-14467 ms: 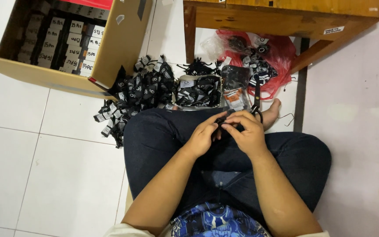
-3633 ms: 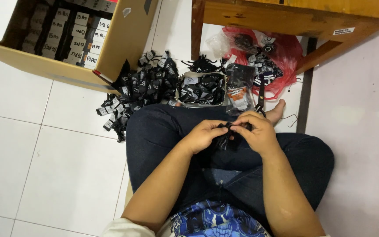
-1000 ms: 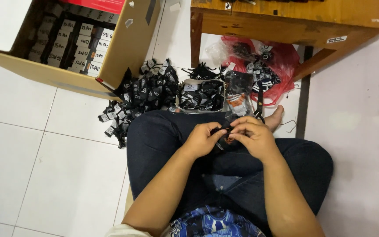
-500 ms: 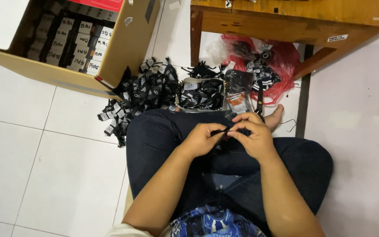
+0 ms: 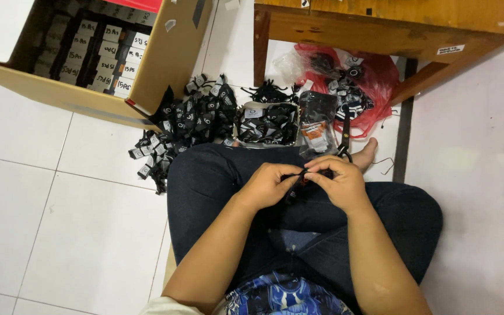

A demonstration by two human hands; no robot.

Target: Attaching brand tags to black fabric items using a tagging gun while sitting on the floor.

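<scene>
Person seated on floor. Left hand (image 5: 268, 185) and right hand (image 5: 336, 182) meet above the lap, both pinching a small black cord piece (image 5: 298, 175); its long axis runs hand to hand, equally near both

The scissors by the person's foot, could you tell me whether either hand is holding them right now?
No, the scissors lie on the floor beyond the knees, while the left hand and right hand pinch a small black item.

Hands (image 5: 304, 184) a little farther from the lap — small black cord (image 5: 294, 175) now taut between fingertips.
</scene>
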